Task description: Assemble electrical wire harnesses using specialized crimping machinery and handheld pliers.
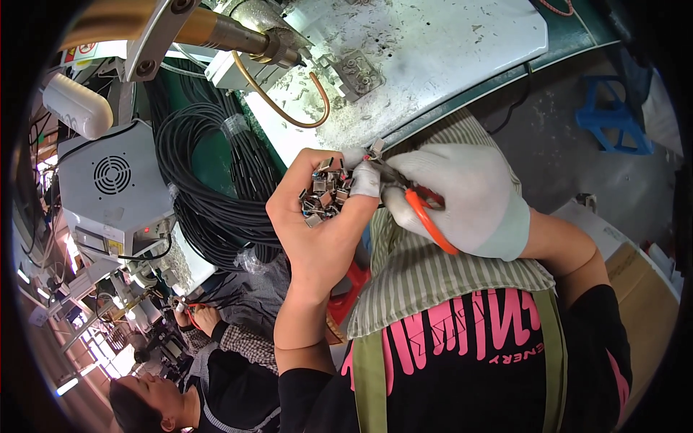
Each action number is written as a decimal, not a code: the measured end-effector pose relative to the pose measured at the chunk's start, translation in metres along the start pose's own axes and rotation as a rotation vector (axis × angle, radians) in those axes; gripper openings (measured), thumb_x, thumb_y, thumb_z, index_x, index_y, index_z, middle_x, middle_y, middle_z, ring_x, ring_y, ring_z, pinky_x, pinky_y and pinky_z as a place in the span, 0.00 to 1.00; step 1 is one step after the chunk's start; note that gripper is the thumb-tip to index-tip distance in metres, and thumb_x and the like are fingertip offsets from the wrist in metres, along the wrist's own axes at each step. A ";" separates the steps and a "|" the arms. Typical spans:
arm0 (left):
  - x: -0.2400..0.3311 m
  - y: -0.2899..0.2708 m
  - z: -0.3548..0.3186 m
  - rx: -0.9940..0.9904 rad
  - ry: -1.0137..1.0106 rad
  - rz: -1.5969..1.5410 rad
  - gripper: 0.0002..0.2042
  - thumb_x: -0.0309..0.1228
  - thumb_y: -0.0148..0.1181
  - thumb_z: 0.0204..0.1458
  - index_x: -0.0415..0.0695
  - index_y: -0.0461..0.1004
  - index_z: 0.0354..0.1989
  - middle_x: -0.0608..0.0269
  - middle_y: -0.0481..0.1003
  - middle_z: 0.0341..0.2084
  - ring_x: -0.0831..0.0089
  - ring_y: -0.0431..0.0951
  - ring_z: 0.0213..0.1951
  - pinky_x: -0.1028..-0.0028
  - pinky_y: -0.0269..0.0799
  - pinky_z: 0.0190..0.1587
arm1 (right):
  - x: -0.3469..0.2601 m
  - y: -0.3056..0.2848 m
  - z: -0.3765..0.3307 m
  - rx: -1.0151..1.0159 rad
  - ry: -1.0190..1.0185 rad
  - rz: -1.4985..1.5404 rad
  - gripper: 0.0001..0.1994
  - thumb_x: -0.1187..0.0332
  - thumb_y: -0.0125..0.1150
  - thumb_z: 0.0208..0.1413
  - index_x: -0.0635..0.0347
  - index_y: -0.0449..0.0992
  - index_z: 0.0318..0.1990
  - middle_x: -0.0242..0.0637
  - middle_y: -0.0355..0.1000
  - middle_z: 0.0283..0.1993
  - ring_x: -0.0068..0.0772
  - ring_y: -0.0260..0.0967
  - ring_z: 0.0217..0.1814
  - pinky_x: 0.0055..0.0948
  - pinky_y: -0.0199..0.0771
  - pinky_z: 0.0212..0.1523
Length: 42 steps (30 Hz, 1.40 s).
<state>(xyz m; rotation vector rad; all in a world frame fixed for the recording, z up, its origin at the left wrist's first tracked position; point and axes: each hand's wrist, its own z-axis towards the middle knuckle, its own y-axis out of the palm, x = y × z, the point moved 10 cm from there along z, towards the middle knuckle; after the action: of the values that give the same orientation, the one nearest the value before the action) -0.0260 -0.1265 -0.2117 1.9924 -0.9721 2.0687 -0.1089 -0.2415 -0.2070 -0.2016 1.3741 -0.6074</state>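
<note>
My left hand [317, 238] is bare except for white covers on the thumb and a fingertip. It is closed around a bunch of small silvery metal connectors [323, 189], several of them with dark or coloured bits showing. Between the covered thumb and fingertip it pinches one connector [377, 148], which sticks up from the rest. My right hand [462, 191], in a white glove, is wrapped around orange-handled pliers [426, 220]. Their metal jaws reach toward the pinched connector, and the glove partly hides them. Whether the jaws touch it I cannot tell.
Ahead lies a white worktop [440, 43] strewn with scraps, with a metal block [354, 76] and a machine nozzle [278, 54] above it. Coiled black cables [195, 166] and a grey vented box [112, 173] are left. A co-worker [216, 382] sits lower left; a blue stool [613, 115] stands right.
</note>
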 end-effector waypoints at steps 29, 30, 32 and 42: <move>-0.052 -0.004 0.087 -0.234 -0.373 -0.338 0.05 0.21 0.54 0.47 0.37 0.70 0.32 0.68 0.68 0.19 0.82 0.64 0.21 0.80 0.57 0.23 | 0.088 0.024 0.098 -0.379 0.463 0.488 0.17 0.57 0.58 0.53 0.64 0.70 0.24 0.33 0.67 0.16 0.20 0.66 0.15 0.19 0.65 0.15; -0.054 -0.001 0.088 -0.231 -0.376 -0.336 0.05 0.21 0.54 0.47 0.37 0.70 0.32 0.68 0.68 0.19 0.82 0.64 0.21 0.80 0.57 0.23 | 0.089 0.025 0.099 -0.379 0.468 0.489 0.17 0.57 0.58 0.53 0.64 0.70 0.24 0.33 0.67 0.16 0.21 0.66 0.15 0.19 0.65 0.15; -0.057 0.005 0.096 -0.222 -0.354 -0.323 0.04 0.21 0.55 0.46 0.37 0.70 0.31 0.68 0.68 0.19 0.81 0.64 0.20 0.80 0.57 0.22 | 0.090 0.027 0.100 -0.381 0.447 0.498 0.17 0.57 0.58 0.53 0.64 0.71 0.24 0.34 0.67 0.16 0.21 0.67 0.15 0.19 0.66 0.15; -0.054 0.002 0.106 -0.261 -0.321 -0.225 0.06 0.21 0.58 0.44 0.37 0.70 0.32 0.67 0.69 0.20 0.80 0.66 0.20 0.79 0.60 0.22 | 0.090 0.030 0.108 -0.412 0.449 0.458 0.20 0.56 0.57 0.53 0.66 0.71 0.21 0.36 0.68 0.16 0.25 0.69 0.15 0.21 0.67 0.13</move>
<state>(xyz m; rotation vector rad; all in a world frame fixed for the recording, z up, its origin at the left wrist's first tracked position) 0.0711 -0.1633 -0.2700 2.2107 -0.9551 1.4566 0.0088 -0.2859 -0.2759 -0.0734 1.9005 0.0278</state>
